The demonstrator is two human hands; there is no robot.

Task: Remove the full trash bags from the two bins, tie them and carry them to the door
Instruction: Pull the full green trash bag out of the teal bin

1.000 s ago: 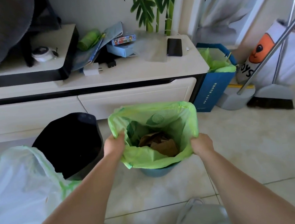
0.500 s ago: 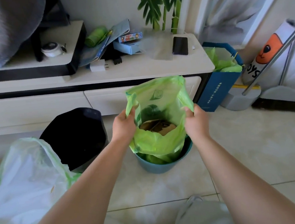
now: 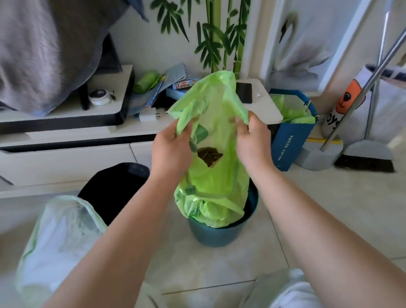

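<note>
A: On the tiled floor, far left: a pale bag point(image 3: 57, 242) stands slumped and open-mouthed beside the black bin point(image 3: 116, 188). Judged to be the first bag, out of its bin but not yet tied.

B: And centre?

A: Changed within the last second. The green bag point(image 3: 212, 158) was folded over the rim of the teal bin point(image 3: 225, 233) a second ago; half a second ago its collar was off the rim and gathered upward. Now the mouth is raised high above the bin and the bag's bottom alone sits inside the bin. Brown waste shows through the opening.

B: Meaning for the task?

A: Removal of the second bag is under way, not complete. Tying and carrying remain for both bags.

B: Hands?

A: Left hand point(image 3: 172, 149): fingers curled closed, pinching the left edge of the bag's mouth. Right hand point(image 3: 252, 139): likewise closed, pinching the right edge. The two hands are close together, with the open mouth between them.

B: Further right?

A: A blue box point(image 3: 292, 143) with green lining, then a dustpan point(image 3: 319, 153) and broom point(image 3: 364, 159). Untouched.
</note>
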